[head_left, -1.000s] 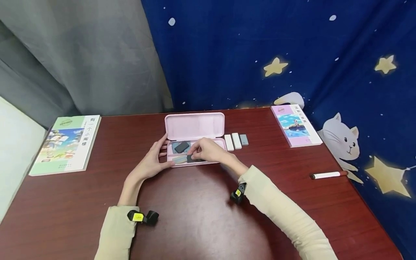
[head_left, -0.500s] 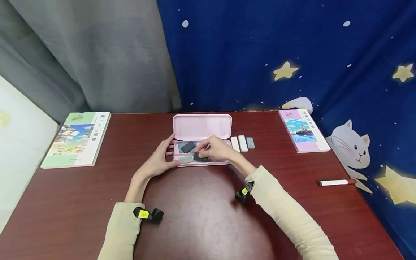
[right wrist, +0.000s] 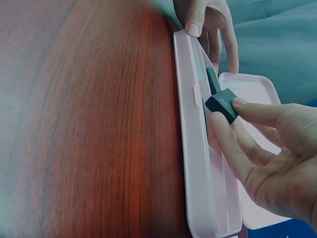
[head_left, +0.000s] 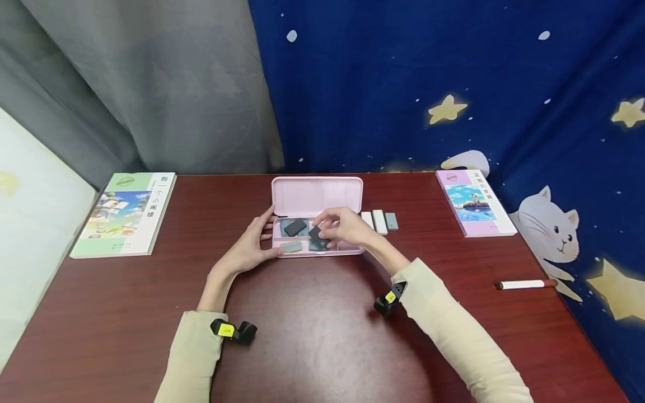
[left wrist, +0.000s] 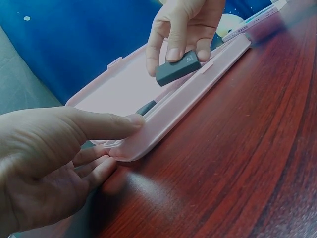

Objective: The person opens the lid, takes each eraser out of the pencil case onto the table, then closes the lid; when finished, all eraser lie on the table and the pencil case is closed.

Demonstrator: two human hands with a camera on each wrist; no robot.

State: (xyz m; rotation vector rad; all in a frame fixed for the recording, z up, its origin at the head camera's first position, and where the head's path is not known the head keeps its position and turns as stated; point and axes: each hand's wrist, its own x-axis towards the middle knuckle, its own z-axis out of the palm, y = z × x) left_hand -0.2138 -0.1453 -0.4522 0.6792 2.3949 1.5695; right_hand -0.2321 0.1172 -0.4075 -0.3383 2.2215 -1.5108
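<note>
An open pink pencil case (head_left: 317, 196) (left wrist: 163, 111) (right wrist: 190, 163) lies at the middle of the dark red table. My right hand (head_left: 342, 225) (right wrist: 257, 144) pinches a dark grey eraser (head_left: 316, 232) (left wrist: 177, 68) (right wrist: 223, 104), lifted just above the case's tray. My left hand (head_left: 250, 246) (left wrist: 54, 148) holds the case's left end, thumb (left wrist: 106, 125) on the front rim and fingers behind it. Inside the tray lie another dark eraser (head_left: 295, 226) and a pale grey-green one (head_left: 290, 246).
Two white erasers (head_left: 379, 221) and a grey one (head_left: 391, 221) lie in a row right of the case. A green book (head_left: 126, 214) sits at the far left, a pink book (head_left: 473, 202) at the far right, and a white marker (head_left: 524, 284) near the right edge.
My right hand has lifted the dark eraser from the tray's front and moved it a little right and up. The left hand keeps its hold on the case.
</note>
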